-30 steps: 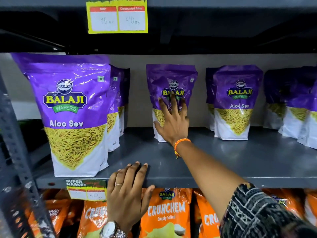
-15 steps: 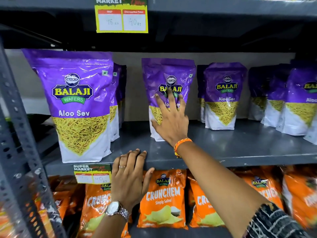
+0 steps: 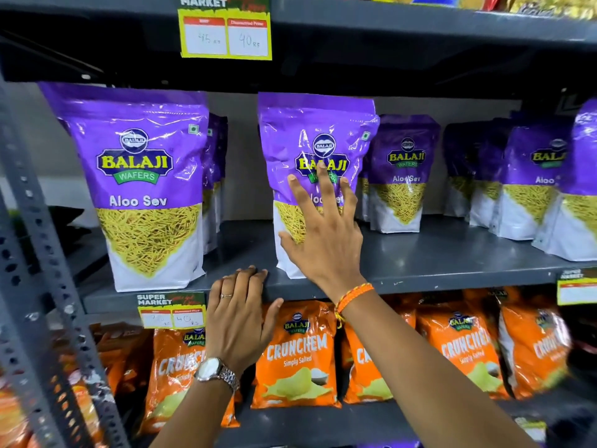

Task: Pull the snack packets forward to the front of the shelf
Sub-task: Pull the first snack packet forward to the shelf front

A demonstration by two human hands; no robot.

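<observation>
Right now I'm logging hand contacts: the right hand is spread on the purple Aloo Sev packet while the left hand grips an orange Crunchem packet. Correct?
Not quite. In the head view the left hand rests on the shelf's front edge, not on a Crunchem packet. The right hand is spread on the Aloo Sev packet, as stated.

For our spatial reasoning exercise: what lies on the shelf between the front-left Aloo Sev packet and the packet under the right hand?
In the head view, bare grey shelf separates the front-left packet from the packet under the right hand; further packets stand behind the left one.
</observation>
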